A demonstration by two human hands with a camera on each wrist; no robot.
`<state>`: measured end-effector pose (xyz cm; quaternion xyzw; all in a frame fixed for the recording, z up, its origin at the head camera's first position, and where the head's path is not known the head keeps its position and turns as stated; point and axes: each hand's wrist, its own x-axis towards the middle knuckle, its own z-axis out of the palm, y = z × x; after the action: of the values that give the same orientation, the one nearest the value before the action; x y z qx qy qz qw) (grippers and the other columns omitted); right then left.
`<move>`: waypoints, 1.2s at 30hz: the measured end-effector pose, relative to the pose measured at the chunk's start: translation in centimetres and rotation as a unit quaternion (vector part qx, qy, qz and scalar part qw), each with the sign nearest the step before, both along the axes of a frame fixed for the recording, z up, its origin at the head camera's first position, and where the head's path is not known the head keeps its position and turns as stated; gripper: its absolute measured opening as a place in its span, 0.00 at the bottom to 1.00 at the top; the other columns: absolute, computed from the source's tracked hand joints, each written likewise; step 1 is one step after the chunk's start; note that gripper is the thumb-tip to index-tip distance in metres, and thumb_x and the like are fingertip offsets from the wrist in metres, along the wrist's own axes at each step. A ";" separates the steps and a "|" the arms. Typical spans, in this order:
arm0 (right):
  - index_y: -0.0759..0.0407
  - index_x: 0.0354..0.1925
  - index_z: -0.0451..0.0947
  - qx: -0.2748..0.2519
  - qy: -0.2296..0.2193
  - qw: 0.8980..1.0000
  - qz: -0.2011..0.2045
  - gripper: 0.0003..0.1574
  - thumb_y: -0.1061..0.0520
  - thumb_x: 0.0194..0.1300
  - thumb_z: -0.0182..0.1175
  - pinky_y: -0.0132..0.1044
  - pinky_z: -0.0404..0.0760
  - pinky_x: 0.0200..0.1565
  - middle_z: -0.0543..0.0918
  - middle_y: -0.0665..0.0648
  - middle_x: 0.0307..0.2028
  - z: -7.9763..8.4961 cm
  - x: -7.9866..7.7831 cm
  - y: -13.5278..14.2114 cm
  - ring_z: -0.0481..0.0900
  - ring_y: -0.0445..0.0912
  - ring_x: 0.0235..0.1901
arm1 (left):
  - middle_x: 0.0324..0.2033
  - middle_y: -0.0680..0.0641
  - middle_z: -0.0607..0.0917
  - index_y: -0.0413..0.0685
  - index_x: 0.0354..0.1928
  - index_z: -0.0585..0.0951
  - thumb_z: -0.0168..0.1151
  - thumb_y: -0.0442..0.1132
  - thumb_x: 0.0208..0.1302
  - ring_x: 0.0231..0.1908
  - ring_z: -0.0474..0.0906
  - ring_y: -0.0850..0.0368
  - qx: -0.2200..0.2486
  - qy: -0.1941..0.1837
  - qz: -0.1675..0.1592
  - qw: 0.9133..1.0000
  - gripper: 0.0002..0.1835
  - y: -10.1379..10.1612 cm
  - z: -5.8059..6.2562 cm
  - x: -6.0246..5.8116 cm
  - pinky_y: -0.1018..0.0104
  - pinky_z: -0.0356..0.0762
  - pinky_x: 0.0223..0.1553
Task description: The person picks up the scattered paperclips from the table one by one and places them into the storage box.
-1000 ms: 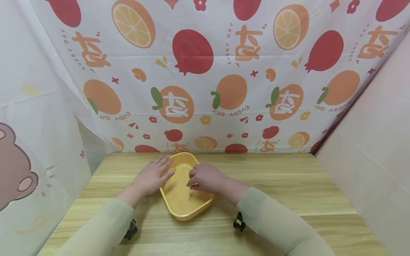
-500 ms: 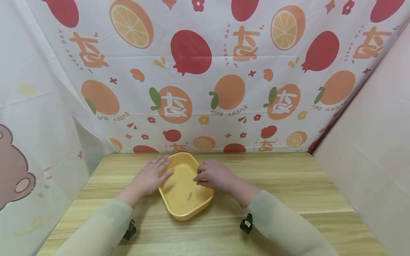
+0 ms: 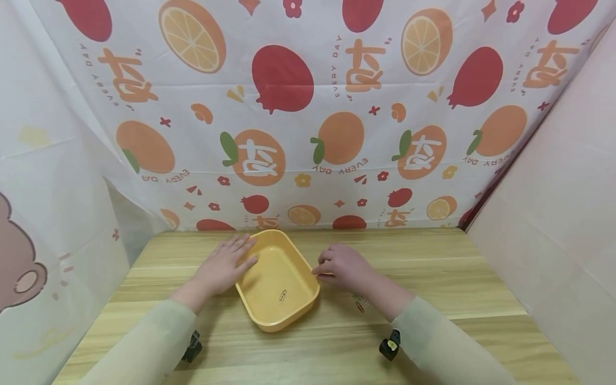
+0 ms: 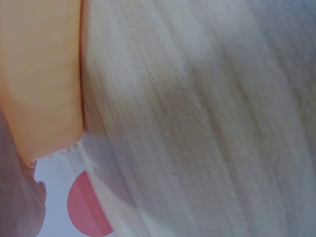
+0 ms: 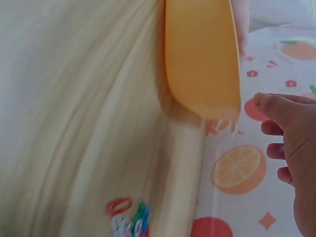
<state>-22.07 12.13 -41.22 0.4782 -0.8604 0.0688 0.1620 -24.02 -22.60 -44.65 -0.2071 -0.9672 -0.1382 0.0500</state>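
Note:
A yellow plastic tray (image 3: 269, 278) stands at an angle on the table, and one paper clip (image 3: 282, 295) lies on its floor near the front. My left hand (image 3: 223, 267) rests on the tray's left rim, fingers spread and fairly straight, thumb over the inside. Beside the right rim is my right hand (image 3: 344, 267); its fingers are loosely bent and nothing shows between them. Several paper clips (image 3: 361, 303) lie on the table, partly hidden by the right forearm. The right wrist view shows a red paper clip (image 5: 119, 206) by white, green and blue ones.
The wood-grain table (image 3: 433, 321) ends at the back against a fruit-print cloth (image 3: 385, 133). Pale cloth sides (image 3: 553, 214) rise at left and right. Small black devices (image 3: 390, 345) sit under both wrists.
My right hand has moved right, from over the tray to outside its right rim. Paper clips on the table have come into view. The left hand keeps its place on the rim.

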 end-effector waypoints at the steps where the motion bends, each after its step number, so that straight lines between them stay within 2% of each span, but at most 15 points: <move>1: 0.44 0.42 0.90 -0.003 0.001 1.000 -0.001 0.09 0.51 0.62 0.70 0.36 0.78 0.43 0.84 0.45 0.37 -0.2 0.0 0.4 0.77 0.42 0.38 | 0.76 0.43 0.55 0.51 0.77 0.59 0.45 0.60 0.75 0.75 0.47 0.36 -0.003 -0.002 0.001 1.000 0.35 0.0 0.0 0.0 0.37 0.42 0.73; 9: 0.47 0.41 0.90 -0.026 0.008 1.000 -0.013 0.09 0.52 0.60 0.72 0.37 0.78 0.41 0.84 0.45 0.36 -1.5 0.4 3.2 0.76 0.42 0.37 | 0.76 0.42 0.55 0.51 0.77 0.58 0.42 0.62 0.76 0.74 0.47 0.35 -0.011 -0.010 0.002 1.000 0.36 0.0 0.3 0.0 0.37 0.44 0.73; 19: 0.47 0.38 0.90 -0.001 0.003 0.998 -0.057 0.07 0.50 0.59 0.72 0.41 0.78 0.43 0.83 0.46 0.35 -3.0 1.6 7.1 0.76 0.43 0.36 | 0.76 0.43 0.55 0.51 0.77 0.59 0.43 0.62 0.76 0.75 0.46 0.36 -0.011 -0.010 0.001 1.000 0.36 -0.2 0.0 -0.2 0.38 0.42 0.73; 26: 0.49 0.35 0.90 -0.020 0.019 0.998 -0.054 0.07 0.51 0.56 0.74 0.40 0.78 0.41 0.83 0.46 0.34 -3.6 1.9 9.0 0.76 0.42 0.35 | 0.76 0.43 0.55 0.52 0.77 0.58 0.44 0.60 0.76 0.75 0.46 0.36 -0.009 -0.010 0.001 1.000 0.35 -0.3 0.0 -0.3 0.38 0.43 0.73; 36: 0.45 0.38 0.90 0.001 -0.021 0.997 -0.079 0.07 0.49 0.59 0.72 0.40 0.78 0.42 0.83 0.44 0.35 -4.5 2.5 10.3 0.76 0.41 0.37 | 0.76 0.43 0.54 0.51 0.77 0.58 0.43 0.62 0.76 0.75 0.46 0.35 -0.006 -0.005 -0.004 1.000 0.36 -0.3 0.0 -0.5 0.38 0.42 0.73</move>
<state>-19.56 22.43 -45.74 0.4069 -0.8990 0.0649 0.1481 -24.48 -22.88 -44.66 -0.2107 -0.9673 -0.1340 0.0435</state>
